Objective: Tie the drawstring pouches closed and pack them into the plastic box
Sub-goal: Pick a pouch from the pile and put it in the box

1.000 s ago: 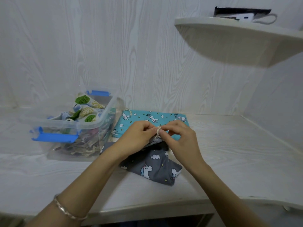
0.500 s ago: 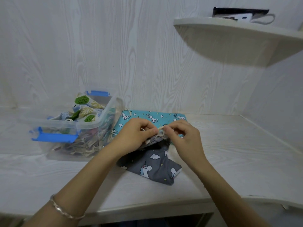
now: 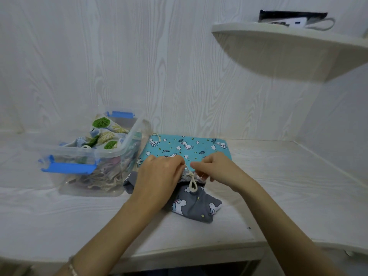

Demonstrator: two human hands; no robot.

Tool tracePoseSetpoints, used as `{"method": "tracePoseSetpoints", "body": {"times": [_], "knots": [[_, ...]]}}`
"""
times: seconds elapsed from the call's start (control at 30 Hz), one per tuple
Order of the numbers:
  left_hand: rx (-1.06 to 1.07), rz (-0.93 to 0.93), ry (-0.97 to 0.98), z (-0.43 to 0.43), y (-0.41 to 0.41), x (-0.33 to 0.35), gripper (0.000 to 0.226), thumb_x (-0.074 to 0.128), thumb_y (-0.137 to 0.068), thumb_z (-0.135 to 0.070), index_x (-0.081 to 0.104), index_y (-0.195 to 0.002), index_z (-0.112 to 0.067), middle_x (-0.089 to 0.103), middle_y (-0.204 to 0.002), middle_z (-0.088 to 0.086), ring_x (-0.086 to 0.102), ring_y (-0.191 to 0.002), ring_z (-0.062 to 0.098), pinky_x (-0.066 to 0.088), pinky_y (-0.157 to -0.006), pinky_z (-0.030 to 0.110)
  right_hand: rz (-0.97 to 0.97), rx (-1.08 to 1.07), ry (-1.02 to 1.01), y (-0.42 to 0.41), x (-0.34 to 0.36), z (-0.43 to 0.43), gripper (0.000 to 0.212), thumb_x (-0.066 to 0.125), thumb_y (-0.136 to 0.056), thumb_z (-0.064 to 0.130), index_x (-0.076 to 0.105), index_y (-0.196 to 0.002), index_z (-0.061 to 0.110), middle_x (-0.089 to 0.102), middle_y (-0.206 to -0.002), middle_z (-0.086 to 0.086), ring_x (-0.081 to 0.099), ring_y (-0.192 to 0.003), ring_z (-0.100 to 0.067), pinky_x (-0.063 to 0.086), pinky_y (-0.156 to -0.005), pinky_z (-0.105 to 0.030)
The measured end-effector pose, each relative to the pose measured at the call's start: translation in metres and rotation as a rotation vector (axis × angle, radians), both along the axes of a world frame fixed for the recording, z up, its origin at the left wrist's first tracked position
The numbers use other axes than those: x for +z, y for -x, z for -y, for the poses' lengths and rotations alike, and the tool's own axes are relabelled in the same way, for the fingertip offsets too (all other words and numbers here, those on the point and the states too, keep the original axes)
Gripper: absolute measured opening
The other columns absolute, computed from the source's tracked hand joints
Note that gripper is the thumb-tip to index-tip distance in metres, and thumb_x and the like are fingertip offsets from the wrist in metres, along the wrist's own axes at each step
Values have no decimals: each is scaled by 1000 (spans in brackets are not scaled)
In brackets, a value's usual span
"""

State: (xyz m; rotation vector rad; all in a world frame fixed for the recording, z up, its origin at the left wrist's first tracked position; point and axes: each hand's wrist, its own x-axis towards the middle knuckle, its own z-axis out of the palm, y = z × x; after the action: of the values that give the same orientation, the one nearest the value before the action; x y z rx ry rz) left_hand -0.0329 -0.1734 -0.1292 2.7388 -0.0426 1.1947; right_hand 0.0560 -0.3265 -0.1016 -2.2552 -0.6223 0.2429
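A grey unicorn-print pouch (image 3: 196, 206) lies on the white desk, its mouth gathered under my hands. Its cream drawstring (image 3: 192, 183) shows a knot with a loop hanging down over the fabric. My left hand (image 3: 159, 176) pinches one cord end at the left of the knot. My right hand (image 3: 217, 168) pinches the other end at the right. Behind them a turquoise animal-print pouch (image 3: 189, 145) lies flat. The clear plastic box (image 3: 119, 154) with blue latches stands at the left, holding several leaf-print pouches (image 3: 103, 132).
A curved wall shelf (image 3: 288, 42) juts out at the upper right with a black and white item on it. The wood-grain wall stands close behind the pouches. The desk's front edge (image 3: 179, 255) runs just below my forearms.
My hands have drawn apart sideways, and the cord loop that was between my fingertips now sits as a knot with a loop hanging over the grey pouch.
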Motion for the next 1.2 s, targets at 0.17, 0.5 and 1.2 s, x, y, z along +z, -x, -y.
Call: {"method": "tracePoseSetpoints", "body": {"times": [0.17,0.5,1.2], "knots": [[-69,-66,246,2,5,-6,5,67,-85,-32,66,-82,-28,67,-69,-11,60,-63,12,43,-59,28,-73,-31,-32,1,6,-6,20,81,-75,26,70,-87,13,68,-70,-1,61,-63,-10,46,-61,-24],[-136,-2,700,6,6,-17,9,70,-84,-25,70,-93,-27,69,-78,-15,64,-73,0,55,-71,30,18,13,-316,9,-5,-10,16,75,-77,3,67,-81,16,67,-70,1,62,-63,-11,55,-69,-28],[-312,-552,1061,-6,-13,20,31,70,-79,-10,53,-103,-18,65,-67,-9,54,-57,6,42,-65,24,719,270,5,26,-9,4,20,62,-88,20,74,-103,18,70,-88,1,62,-80,-11,53,-72,-30]]}}
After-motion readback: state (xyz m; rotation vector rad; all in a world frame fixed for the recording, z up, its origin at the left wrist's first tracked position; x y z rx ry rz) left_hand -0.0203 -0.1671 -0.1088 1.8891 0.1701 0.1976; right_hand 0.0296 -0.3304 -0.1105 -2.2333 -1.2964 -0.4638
